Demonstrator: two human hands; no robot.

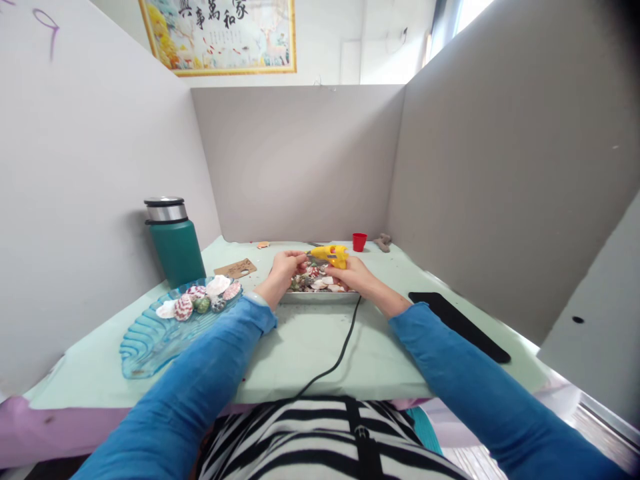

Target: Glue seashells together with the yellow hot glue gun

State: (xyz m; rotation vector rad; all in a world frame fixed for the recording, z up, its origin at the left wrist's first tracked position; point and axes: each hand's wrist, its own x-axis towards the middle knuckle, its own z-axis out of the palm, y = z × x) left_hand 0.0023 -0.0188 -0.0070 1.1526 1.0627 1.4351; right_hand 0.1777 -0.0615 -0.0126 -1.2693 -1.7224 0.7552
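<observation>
My right hand (354,273) is wrapped round the handle of a yellow hot glue gun (329,253), its nozzle pointing left. Close to that nozzle, my left hand (287,267) is closed in a pinch; whatever its fingertips hold is too small to make out. Below both hands lies a shallow tray (320,298) filled with shells (323,283) of mixed white, red and greenish colours. A black cord (345,343) runs from near the right hand down over the table's front edge.
At left, a blue scalloped glass dish (155,340) bears several seashells (184,307), with a green bottle (175,250) behind it. A brown perforated piece (236,269), a red cup (359,242) and a grey-brown object (383,243) lie farther back. A black flat pad (457,327) is at right; partitions surround the table.
</observation>
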